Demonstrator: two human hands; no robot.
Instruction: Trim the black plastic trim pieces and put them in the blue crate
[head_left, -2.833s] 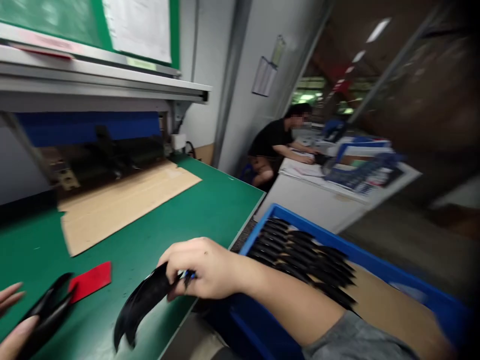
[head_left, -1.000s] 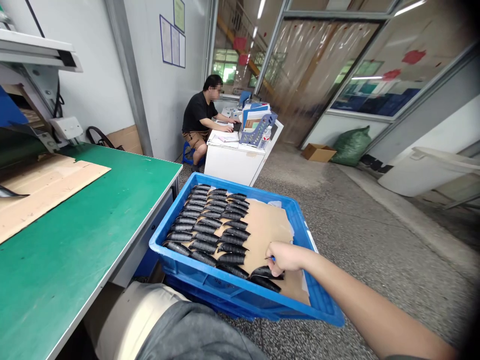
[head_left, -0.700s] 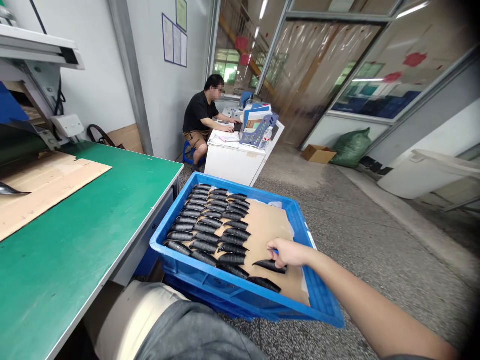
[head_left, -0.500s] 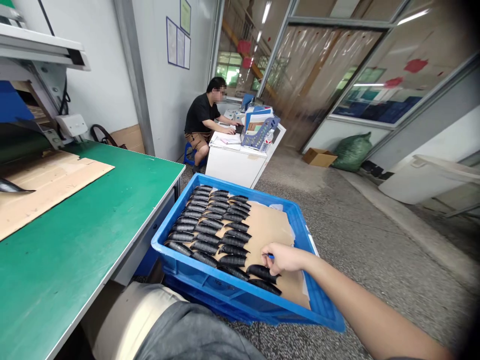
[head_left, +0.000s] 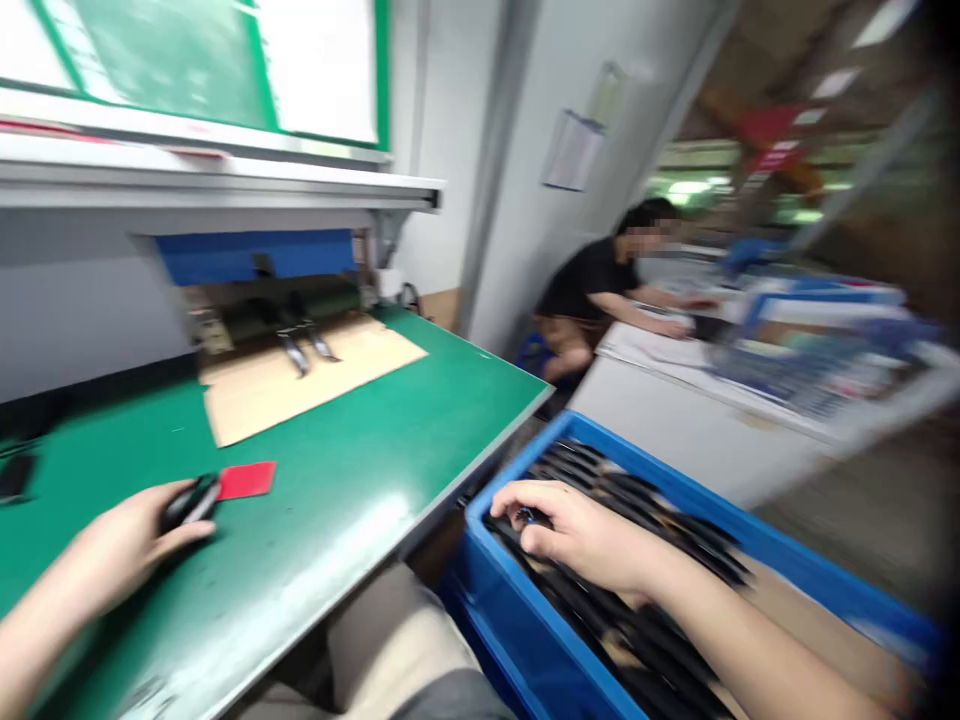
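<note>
My left hand [head_left: 112,550] rests on the green table [head_left: 360,470] at the lower left, its fingers closed round a black curved piece [head_left: 187,502]. The piece's tip lies beside a red card [head_left: 247,480]. My right hand [head_left: 577,530] hovers over the near-left corner of a blue crate [head_left: 510,600], with the fingers curled and a small blue object [head_left: 527,517] pinched among them. Rows of black curved pieces [head_left: 660,520] lie in the crate under and beyond that hand. The picture is smeared by motion.
A cardboard sheet [head_left: 300,385] lies on the table in front of a machine [head_left: 262,290], with two dark pieces [head_left: 304,350] at its mouth. Beyond the crate, a person in a black shirt [head_left: 600,290] sits at a white desk [head_left: 697,430].
The view has swung left from the crate to the table. My right hand has shifted from the crate's near-right end to its near-left corner. My left hand has come into view holding a black piece.
</note>
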